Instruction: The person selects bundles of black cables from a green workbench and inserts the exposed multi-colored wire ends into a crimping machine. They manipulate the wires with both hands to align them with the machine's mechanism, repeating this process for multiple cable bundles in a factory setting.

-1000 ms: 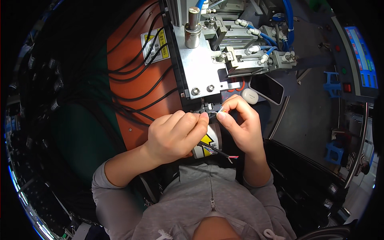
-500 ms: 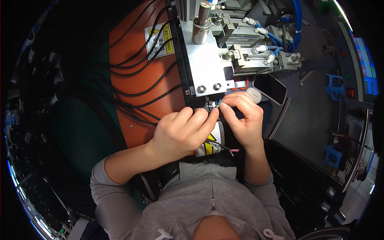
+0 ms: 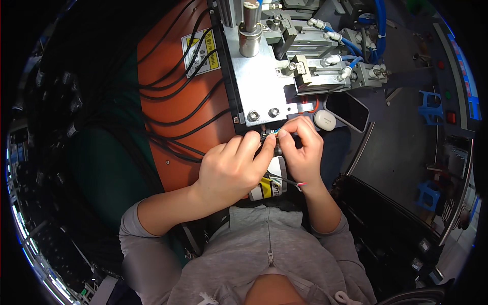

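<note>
Under the front edge of a metal machine plate (image 3: 262, 96), my two hands meet with their fingertips almost touching. My left hand (image 3: 229, 161) is closed, its thumb and index finger pressed onto thin coloured wires at the machine's small fixture. From beneath that hand a black cable (image 3: 281, 179) sticks out to the right, with bare red and white wire ends. Between the thumb and index finger of my right hand (image 3: 305, 145) a thin blue wire (image 3: 277, 131) is pinched. The fingers hide most of the fixture and the wire tips.
Black cables (image 3: 188, 122) run across the orange-brown board (image 3: 178, 104) on the left. A white container with a yellow label (image 3: 267, 189) stands below my hands. Right of the machine lie a round white case (image 3: 324, 120) and a phone (image 3: 347, 112). Pneumatic cylinders with blue hoses (image 3: 351, 48) sit behind.
My right hand has shifted slightly left, closer to my left fingertips. The loose cable end now lies against my right wrist. The view has moved a little.
</note>
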`<state>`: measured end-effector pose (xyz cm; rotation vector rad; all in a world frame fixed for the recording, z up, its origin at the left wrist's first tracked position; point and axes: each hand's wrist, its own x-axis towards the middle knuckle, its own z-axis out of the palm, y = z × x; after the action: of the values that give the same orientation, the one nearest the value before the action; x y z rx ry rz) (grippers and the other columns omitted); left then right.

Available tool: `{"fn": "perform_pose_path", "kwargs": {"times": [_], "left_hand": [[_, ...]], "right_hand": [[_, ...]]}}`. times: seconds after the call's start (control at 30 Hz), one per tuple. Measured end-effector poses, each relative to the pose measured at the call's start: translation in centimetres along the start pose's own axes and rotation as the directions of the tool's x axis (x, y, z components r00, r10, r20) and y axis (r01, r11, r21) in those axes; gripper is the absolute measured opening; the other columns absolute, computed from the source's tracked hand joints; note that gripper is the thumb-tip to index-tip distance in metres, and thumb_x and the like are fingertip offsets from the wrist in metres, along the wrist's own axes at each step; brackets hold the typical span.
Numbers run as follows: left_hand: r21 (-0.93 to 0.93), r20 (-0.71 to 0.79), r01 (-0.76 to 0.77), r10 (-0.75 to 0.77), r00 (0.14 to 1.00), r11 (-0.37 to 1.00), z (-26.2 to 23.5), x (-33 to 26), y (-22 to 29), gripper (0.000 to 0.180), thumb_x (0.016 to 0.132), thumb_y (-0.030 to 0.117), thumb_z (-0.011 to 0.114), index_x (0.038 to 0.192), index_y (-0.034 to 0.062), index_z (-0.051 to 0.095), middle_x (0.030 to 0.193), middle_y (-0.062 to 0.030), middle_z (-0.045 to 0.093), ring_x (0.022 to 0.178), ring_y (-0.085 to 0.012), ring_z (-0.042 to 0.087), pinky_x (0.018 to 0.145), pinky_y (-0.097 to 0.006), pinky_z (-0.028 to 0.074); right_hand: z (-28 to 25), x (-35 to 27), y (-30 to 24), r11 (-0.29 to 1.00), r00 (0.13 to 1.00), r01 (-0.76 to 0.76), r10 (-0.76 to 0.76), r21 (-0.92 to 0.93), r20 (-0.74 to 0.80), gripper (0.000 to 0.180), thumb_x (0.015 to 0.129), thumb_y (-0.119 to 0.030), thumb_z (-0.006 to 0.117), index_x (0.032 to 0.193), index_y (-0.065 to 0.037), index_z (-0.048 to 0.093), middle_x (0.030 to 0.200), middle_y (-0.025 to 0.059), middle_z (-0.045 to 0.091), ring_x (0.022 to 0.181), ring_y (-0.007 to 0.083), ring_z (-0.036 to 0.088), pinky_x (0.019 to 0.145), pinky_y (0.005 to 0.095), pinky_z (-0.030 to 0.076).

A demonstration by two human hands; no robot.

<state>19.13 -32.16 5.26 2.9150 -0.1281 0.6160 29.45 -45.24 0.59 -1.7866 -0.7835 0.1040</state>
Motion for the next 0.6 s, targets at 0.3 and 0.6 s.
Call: {"fn": "perform_pose_path", "kwargs": {"times": [0.3, 0.6], "left_hand": [[-0.075, -0.033, 0.027, -0.03, 0.999, 0.997, 0.0, 0.4, -1.0, 0.023, 0.069, 0.009, 0.064, 0.092, 0.0072, 0.068, 0.072, 0.0014, 0.052, 0.059, -0.0113, 0.055, 0.047, -0.023, 0.041], [0.192, 0.11, 0.071, -0.093, 0.99, 0.979, -1.4, -0.3, -0.1, 0.006, 0.075, 0.006, 0.064, 0.081, 0.0044, 0.062, 0.065, 0.0009, 0.043, 0.055, -0.0077, 0.052, 0.045, -0.022, 0.038]], "right_hand": [[0.7, -0.7, -0.3, 0.968, 0.977, -0.209, 0.212, 0.141, -0.009, 0.01, 0.082, -0.009, 0.059, 0.078, 0.0, 0.055, 0.073, 0.0099, 0.056, 0.073, 0.0252, 0.053, 0.068, 0.0333, 0.042], [-1.8, 0.4, 0.2, 0.955, 0.973, 0.193, -0.216, 0.225, 0.082, 0.019, 0.07, 0.004, 0.07, 0.087, -0.002, 0.064, 0.083, 0.0074, 0.063, 0.074, 0.0213, 0.06, 0.074, 0.0315, 0.046]]}}
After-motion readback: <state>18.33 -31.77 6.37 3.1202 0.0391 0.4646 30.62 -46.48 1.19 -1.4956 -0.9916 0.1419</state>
